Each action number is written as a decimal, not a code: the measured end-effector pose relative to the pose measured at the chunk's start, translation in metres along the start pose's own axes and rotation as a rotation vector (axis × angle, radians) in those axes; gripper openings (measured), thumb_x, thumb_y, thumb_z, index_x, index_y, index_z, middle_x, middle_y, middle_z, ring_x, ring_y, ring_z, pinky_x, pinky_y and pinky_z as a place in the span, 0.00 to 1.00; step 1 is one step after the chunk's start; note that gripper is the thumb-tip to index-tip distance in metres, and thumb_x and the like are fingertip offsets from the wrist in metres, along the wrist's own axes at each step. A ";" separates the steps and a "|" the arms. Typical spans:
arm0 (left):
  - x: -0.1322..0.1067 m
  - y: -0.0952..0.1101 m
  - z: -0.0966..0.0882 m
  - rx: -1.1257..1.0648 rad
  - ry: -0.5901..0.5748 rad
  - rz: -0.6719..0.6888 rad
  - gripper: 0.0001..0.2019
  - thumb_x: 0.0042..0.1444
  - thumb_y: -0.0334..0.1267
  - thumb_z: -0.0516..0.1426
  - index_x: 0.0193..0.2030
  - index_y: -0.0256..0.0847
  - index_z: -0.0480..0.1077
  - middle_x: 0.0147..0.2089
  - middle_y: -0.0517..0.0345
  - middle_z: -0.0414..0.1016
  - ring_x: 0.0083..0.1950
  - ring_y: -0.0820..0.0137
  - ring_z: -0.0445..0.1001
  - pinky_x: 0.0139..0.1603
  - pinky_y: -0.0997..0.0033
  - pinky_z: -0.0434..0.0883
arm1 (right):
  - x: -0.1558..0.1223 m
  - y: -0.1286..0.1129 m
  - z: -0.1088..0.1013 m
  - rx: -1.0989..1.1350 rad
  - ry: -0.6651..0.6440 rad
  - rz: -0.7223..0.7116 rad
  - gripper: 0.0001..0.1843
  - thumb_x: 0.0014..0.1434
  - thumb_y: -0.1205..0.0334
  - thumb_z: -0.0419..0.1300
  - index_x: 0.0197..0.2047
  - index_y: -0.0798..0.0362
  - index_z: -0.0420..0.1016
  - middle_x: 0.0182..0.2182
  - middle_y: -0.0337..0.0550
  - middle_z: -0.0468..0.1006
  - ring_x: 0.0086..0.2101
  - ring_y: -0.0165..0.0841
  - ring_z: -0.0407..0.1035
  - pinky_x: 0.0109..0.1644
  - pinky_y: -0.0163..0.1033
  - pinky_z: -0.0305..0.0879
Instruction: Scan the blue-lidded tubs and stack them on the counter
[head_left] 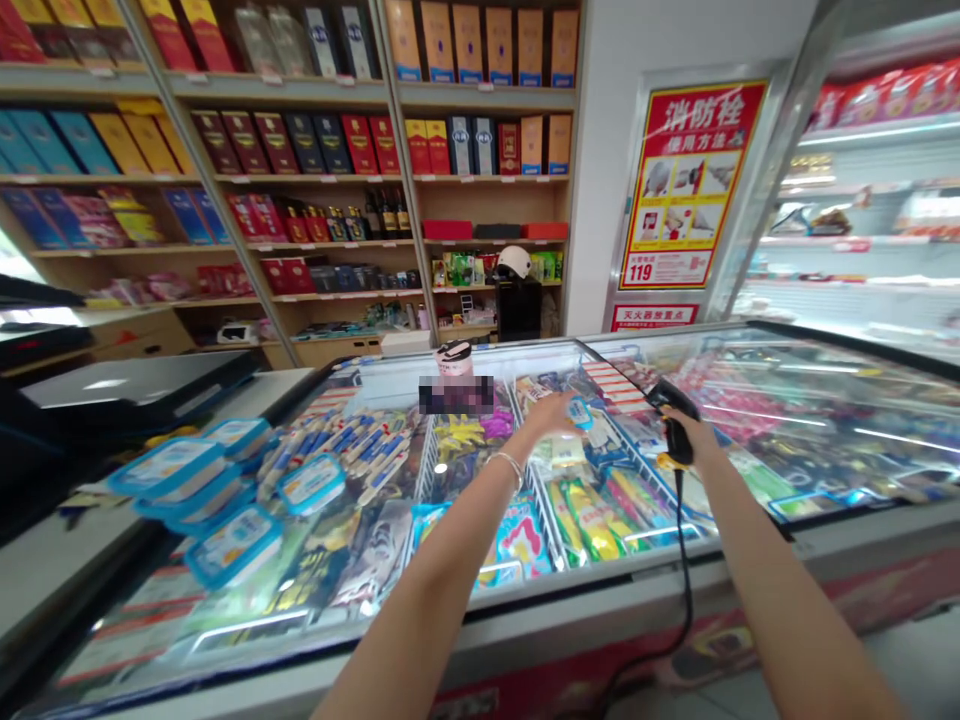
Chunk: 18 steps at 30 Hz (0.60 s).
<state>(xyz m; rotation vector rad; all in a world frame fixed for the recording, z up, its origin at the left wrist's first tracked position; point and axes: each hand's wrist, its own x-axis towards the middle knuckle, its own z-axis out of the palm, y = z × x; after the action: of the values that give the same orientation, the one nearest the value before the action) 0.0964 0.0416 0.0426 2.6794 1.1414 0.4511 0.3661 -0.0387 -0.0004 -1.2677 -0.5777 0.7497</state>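
Note:
My left hand (551, 412) reaches out over the glass lid of a chest freezer (645, 585) and holds a small blue-rimmed tub (580, 411). A silver bracelet sits on that wrist. My right hand (686, 432) grips a black handheld barcode scanner (673, 412), its head pointing left at the tub. The scanner's black cable (686, 560) hangs down over the freezer's front edge. Packaged ice creams (592, 510) lie in wire compartments under the glass.
Several blue-lidded tubs (217, 500) are stacked on the freezer glass at left. A cup (454, 362) stands on the far side. A counter with a grey device (127, 385) lies left. Shelves of boxed goods (300, 150) fill the back wall; a refrigerated case (862, 200) stands right.

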 end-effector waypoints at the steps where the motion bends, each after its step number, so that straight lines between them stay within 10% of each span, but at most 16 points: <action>1: 0.001 -0.001 0.002 -0.005 -0.001 0.009 0.48 0.43 0.52 0.66 0.69 0.38 0.54 0.64 0.41 0.66 0.63 0.52 0.66 0.62 0.59 0.65 | 0.002 0.004 0.001 0.011 -0.006 0.042 0.13 0.36 0.62 0.71 0.24 0.54 0.72 0.14 0.41 0.73 0.15 0.32 0.66 0.14 0.33 0.63; 12: -0.002 0.008 0.013 0.025 -0.138 0.024 0.47 0.53 0.57 0.59 0.72 0.40 0.44 0.73 0.40 0.49 0.73 0.50 0.48 0.70 0.53 0.52 | 0.000 0.015 0.009 0.005 -0.067 -0.033 0.16 0.35 0.64 0.73 0.28 0.57 0.74 0.15 0.42 0.74 0.14 0.33 0.67 0.16 0.34 0.65; 18: -0.053 -0.004 -0.029 0.017 -0.004 0.012 0.50 0.54 0.60 0.57 0.74 0.42 0.36 0.76 0.44 0.35 0.76 0.53 0.36 0.72 0.51 0.45 | -0.016 0.004 0.013 0.075 0.003 0.052 0.12 0.36 0.67 0.71 0.25 0.56 0.73 0.14 0.41 0.72 0.13 0.32 0.66 0.14 0.34 0.64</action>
<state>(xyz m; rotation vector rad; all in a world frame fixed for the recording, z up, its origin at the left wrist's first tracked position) 0.0488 0.0070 0.0581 2.7017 1.1333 0.4401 0.3457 -0.0426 -0.0009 -1.2187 -0.5113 0.8057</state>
